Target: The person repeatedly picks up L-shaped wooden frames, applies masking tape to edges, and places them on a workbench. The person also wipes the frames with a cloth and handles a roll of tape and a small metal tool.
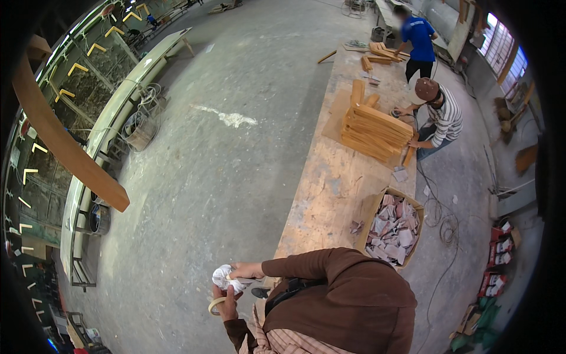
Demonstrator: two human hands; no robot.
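Note:
My right hand (247,271), at the end of a brown sleeve, closes on a crumpled white bundle (222,275), perhaps cloth or paper. Just below it, my left hand (229,307) is closed too, with its fingers up against the underside of the bundle. A cream roll of tape (213,306) hangs at the left hand, its ring partly covered by the fingers. Both hands are above the grey floor, left of the long work table (312,203). What lies inside the bundle cannot be made out.
On the table stand a cardboard box (364,227) of sandpaper scraps and a stack of wooden pieces (374,133). Two people (445,118) work along its far right side. A curved wooden piece (71,138) hangs at left, before a long bench (109,112). Cables (442,227) trail on the floor.

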